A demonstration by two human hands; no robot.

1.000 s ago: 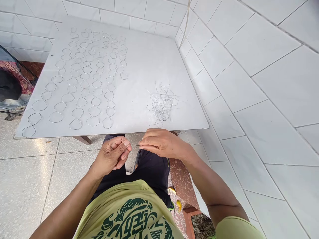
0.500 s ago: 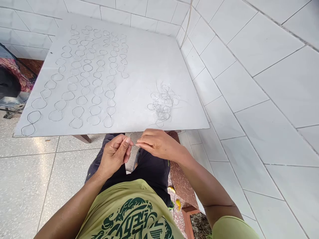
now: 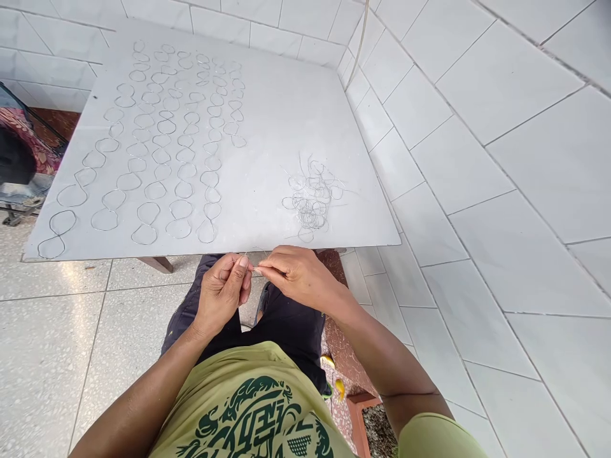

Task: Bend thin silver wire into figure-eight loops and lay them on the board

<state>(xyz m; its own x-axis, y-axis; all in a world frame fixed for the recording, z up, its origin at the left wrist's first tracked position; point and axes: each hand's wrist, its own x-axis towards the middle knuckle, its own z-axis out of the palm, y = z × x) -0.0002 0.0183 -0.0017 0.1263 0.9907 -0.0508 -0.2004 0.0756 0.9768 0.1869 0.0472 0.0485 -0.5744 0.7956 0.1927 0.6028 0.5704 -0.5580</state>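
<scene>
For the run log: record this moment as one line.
left hand: pinches thin wire | right hand: pinches same wire | board: rows of wire loops, loose wire tangle

Wire: one thin, silver-grey metal strand, so fine that only part of it can be made out.

Position: held in the air, resting on no surface. It sits just in front of the near edge of the bench, slightly towards that edge's right corner from the middle.

Support: the left hand pinches the wire between thumb and forefinger. The right hand pinches the adjoining part in the same way. The fingertips of the two hands almost meet, so only a very short length is exposed between them.

Shape: a faint curved portion rises from the pinch point towards the bench edge. Whether the strand forms a closed loop cannot be determined.
</scene>
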